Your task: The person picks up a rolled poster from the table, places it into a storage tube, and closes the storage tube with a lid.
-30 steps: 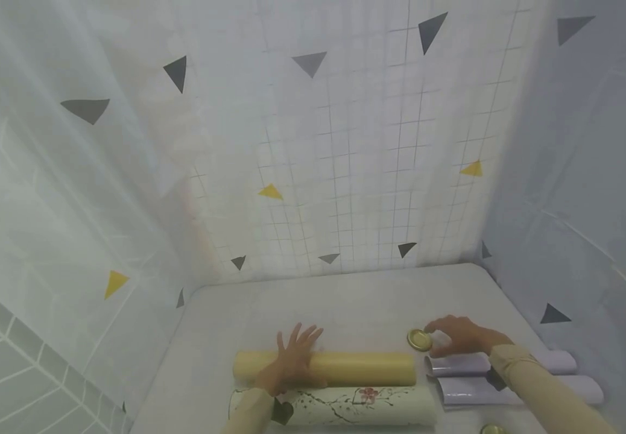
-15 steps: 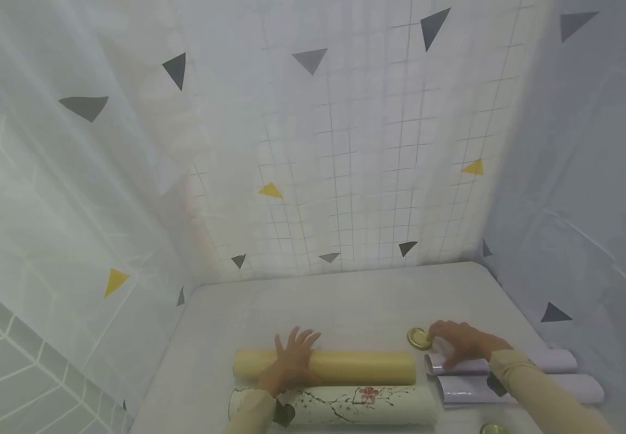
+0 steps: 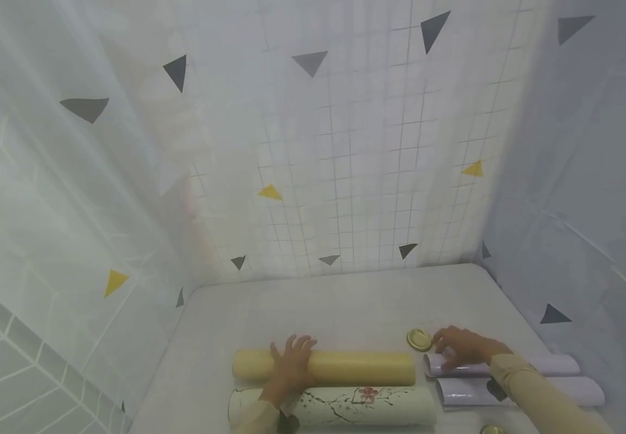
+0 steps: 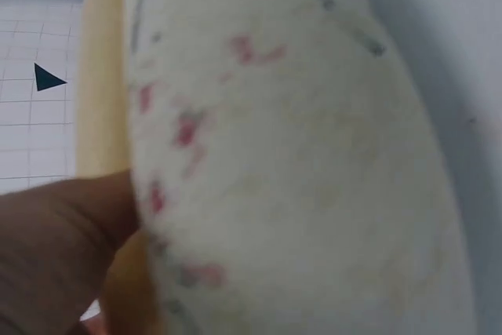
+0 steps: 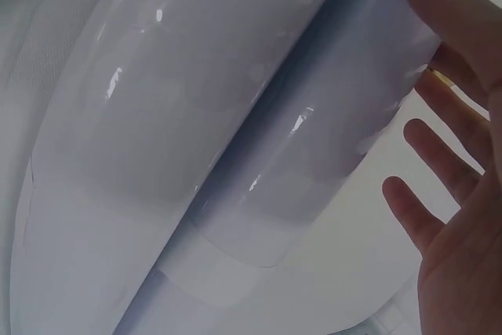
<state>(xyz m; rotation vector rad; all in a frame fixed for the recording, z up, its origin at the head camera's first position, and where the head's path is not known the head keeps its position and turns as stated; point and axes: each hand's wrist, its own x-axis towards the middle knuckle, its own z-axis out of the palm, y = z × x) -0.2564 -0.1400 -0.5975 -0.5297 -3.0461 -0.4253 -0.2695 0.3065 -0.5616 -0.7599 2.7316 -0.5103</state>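
Observation:
Two patterned or coloured rolls lie side by side under my left hand (image 3: 292,364). Its fingers reach over the yellow roll (image 3: 364,368) to the far side, and its thumb goes into the gap by the white roll with blossom branches (image 3: 378,405). In the left wrist view that blossom roll (image 4: 298,178) hides the thumb's tip. My right hand (image 3: 465,346) is at the left end of the farther glossy white roll (image 3: 552,363). The right wrist view shows its thumb touching this roll (image 5: 314,107), its other fingers spread and fairly straight beyond.
A second glossy white roll (image 3: 573,390) lies nearer the body. One gold round lid (image 3: 419,340) is just left of my right hand; another (image 3: 492,429) sits at the bottom edge. White walls with triangles (image 3: 326,150) enclose the table (image 3: 313,307).
My right hand has moved from beside the gold lid back onto the farther white roll. The left hand has drawn slightly nearer the body, its fingers bending more over the yellow roll.

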